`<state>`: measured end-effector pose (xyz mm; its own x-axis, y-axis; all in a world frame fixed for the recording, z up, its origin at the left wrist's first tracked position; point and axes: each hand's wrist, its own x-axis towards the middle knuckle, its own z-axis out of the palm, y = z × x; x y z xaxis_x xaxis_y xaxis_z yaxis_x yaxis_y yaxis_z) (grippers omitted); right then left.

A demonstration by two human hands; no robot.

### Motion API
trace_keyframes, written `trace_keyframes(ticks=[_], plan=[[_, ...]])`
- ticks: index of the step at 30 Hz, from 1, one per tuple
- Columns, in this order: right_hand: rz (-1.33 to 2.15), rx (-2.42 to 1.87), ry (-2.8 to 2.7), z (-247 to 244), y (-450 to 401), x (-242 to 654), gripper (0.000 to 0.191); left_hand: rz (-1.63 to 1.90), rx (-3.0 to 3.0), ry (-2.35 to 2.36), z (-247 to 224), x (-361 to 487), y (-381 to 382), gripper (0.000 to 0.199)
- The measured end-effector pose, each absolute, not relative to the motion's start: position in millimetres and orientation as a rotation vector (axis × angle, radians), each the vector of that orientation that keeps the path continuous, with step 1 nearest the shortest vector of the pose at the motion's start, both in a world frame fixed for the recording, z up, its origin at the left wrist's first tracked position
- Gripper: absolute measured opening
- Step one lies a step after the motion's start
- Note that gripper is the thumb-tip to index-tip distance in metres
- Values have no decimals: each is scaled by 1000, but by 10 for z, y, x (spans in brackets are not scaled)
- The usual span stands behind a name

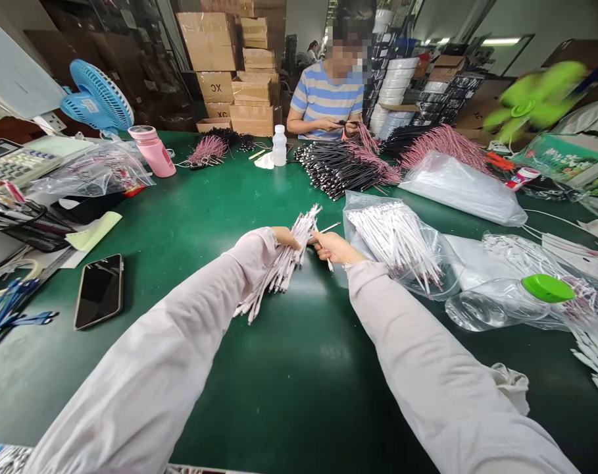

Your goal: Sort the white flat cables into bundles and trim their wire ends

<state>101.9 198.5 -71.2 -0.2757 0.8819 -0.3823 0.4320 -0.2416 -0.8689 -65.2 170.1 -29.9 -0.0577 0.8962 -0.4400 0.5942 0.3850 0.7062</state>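
Note:
My left hand (285, 238) grips a loose bundle of thin white cables (279, 266) near its middle, and the ends fan out towards the green work mat (299, 395). My right hand (332, 248) is close beside the bundle, its fingers pinching one thin white cable (329, 260) that crosses the palm side. Pale sleeves cover both arms up to the wrists. To the right of my right hand lies a clear plastic bag of white cables (395, 240).
A smartphone (99, 291) lies left on the mat. Black and pink cable heaps (338, 171) lie ahead, with a person in a striped shirt (328, 99) working beyond them. Also nearby are a pink bottle (153, 151), a clear bottle with a green cap (506, 303), and a calculator (15, 164).

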Motion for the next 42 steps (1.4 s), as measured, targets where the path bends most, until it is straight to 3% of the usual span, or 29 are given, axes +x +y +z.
trace_keyframes(ticks=[3, 8, 13, 16, 22, 29, 34, 39, 42], plan=[[1624, -1482, -1559, -667, 1899, 978, 42, 394, 1189, 1689, -292, -552, 1668, 21], [1628, -1259, -1538, -634, 1757, 1016, 30, 478, 1009, 1617, -238, -493, 1621, 28], [1658, -1018, -1496, -630, 1657, 938, 46, 678, 886, 1565, -232, -537, 1519, 33], [1747, -950, -1407, -692, 1595, 845, 41, 800, 840, 1537, -274, -568, 1457, 29], [1766, -1049, -1153, -827, 1616, 856, 11, 890, 777, 1487, -237, -764, 1361, 22], [1694, -1009, -1079, -736, 1568, 969, 24, 807, 874, 1593, -249, -932, 1365, 28], [1422, -929, -1156, -286, 1537, 1065, 25, 613, 1041, 1811, -341, -989, 1527, 30], [729, -915, -1433, 76, 1461, 1205, 32, 476, 1286, 2018, -287, -932, 1657, 37], [554, -941, -1449, 67, 1357, 1208, 27, 521, 1501, 2124, -201, -714, 1488, 45]])
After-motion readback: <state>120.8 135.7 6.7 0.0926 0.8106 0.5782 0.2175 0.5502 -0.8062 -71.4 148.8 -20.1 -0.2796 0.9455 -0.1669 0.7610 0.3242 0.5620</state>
